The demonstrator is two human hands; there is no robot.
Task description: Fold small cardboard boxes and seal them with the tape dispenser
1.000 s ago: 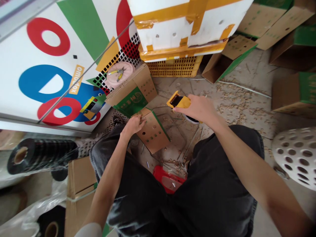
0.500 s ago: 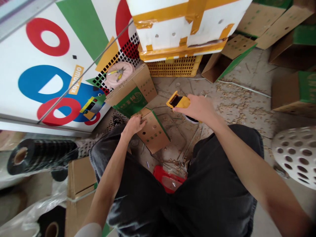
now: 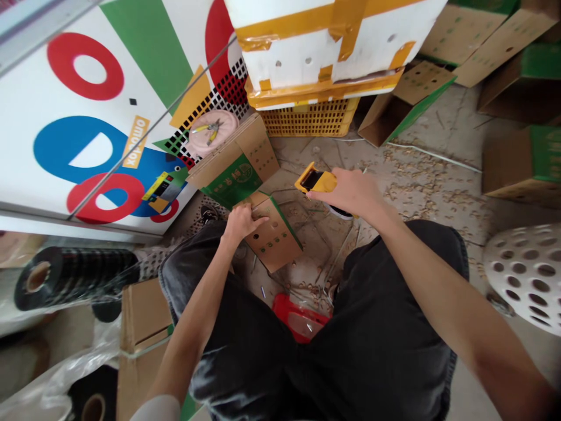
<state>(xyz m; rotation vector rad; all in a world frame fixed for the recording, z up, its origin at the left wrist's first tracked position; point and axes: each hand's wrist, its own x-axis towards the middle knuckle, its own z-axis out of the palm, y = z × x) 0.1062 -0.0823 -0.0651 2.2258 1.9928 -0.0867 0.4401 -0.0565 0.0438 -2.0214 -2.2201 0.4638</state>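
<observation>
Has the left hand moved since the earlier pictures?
Yes: the left hand has shifted slightly rightward over the carton, judged against the yellow crate above it.

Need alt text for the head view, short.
A seated person's right hand grips a yellow tape dispenser, while the left hand rests on a hole-punched, green-edged cardboard box. Wood shavings litter the concrete floor.

We are reaching our left arm (image 3: pixel 188 333) up toward 12 o'clock, our left hand (image 3: pixel 243 224) lying flat with fingers extended, while our right arm (image 3: pixel 438 292) is stretching in from 4 o'clock, our right hand (image 3: pixel 350 193) curling closed.
</observation>
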